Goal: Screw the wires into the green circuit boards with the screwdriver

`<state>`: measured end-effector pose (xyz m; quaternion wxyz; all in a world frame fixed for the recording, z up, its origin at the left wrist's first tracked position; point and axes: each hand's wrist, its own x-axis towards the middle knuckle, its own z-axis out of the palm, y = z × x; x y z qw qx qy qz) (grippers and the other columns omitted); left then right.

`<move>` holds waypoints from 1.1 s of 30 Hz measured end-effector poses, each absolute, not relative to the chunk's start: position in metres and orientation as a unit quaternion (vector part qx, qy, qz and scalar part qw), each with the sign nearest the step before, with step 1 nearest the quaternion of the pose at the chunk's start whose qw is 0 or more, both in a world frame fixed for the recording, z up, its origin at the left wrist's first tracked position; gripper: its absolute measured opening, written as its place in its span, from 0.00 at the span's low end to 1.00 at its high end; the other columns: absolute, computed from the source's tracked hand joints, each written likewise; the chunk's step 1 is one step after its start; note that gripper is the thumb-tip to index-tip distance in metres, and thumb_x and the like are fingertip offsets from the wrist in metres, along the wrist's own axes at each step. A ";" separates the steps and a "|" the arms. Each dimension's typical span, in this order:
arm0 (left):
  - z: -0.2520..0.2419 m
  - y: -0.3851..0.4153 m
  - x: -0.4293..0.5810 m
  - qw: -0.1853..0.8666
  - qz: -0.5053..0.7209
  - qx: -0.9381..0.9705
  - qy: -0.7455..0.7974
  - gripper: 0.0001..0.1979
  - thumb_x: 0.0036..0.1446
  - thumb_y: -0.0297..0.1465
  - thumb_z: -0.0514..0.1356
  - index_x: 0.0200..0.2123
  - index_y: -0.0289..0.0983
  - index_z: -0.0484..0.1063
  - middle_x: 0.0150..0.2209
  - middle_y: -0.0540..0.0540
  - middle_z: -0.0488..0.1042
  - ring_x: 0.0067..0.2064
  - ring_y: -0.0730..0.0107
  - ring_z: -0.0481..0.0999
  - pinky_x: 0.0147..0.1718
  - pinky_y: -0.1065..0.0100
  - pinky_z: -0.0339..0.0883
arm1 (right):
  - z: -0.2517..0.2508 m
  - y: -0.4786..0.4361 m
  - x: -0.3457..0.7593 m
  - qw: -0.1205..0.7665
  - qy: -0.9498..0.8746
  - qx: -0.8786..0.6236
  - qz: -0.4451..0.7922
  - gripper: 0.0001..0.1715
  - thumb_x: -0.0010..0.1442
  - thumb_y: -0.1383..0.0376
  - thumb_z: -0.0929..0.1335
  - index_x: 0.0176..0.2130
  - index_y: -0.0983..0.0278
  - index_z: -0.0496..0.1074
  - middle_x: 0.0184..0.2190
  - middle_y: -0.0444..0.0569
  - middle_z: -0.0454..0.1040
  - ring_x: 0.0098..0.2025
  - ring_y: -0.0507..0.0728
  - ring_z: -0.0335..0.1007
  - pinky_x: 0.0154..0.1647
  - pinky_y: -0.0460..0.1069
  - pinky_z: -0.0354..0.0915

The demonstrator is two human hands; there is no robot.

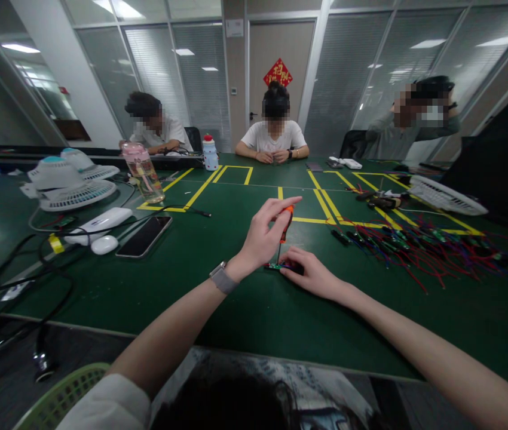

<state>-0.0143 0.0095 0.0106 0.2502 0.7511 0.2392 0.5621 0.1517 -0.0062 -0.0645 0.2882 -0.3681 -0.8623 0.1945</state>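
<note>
My left hand (260, 234) is wrapped round an upright screwdriver (287, 224) with an orange and black handle. Its thin shaft points down onto a small green circuit board (274, 266) lying on the table. Low on the tabletop, my right hand (311, 273) has its fingers closed on the board's right end, hiding that part. The screwdriver's tip meets the board close to those fingertips; what it touches there is too small to make out.
A heap of small boards with red and blue wires (397, 245) spreads at the right. On the left lie a phone (144, 236), a white case (104, 223), black cables, fans (72, 194) and a bottle (146, 179). Yellow tape (200, 191) marks the green table. Three people sit across.
</note>
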 end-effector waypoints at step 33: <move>0.012 0.010 -0.016 0.196 0.573 0.757 0.245 0.13 0.65 0.31 0.51 0.47 0.40 0.73 0.42 0.46 0.71 0.43 0.71 0.71 0.44 0.68 0.66 | -0.059 -0.011 0.150 0.260 -0.874 -0.379 0.155 0.05 0.61 0.69 0.65 0.39 0.64 0.69 0.34 0.47 0.66 0.35 0.55 0.64 0.38 0.49 0.63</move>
